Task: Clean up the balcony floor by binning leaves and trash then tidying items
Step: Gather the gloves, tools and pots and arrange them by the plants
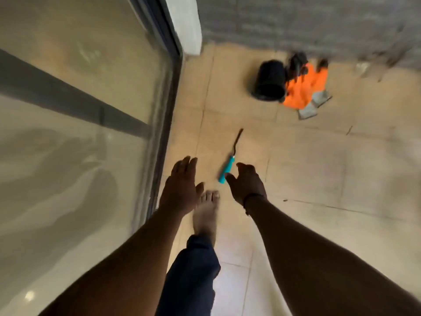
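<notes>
A small tool with a teal handle point(227, 169) and a thin dark metal shaft lies on the beige tiled floor point(319, 160). My right hand point(247, 183) hovers just to the right of the handle's near end, fingers spread and empty. Over to the left, above my bare foot point(206, 215), my left hand point(182, 185) is stretched out flat and holds nothing. Farther back a black pot point(270, 80) lies tipped on the floor beside a pair of orange and grey gloves point(304, 90).
A sliding glass door point(75, 133) with a dark frame point(166, 124) runs along the left. A grey textured wall point(307, 21) closes the far end. A few dark specks and twigs dot the tiles at the right.
</notes>
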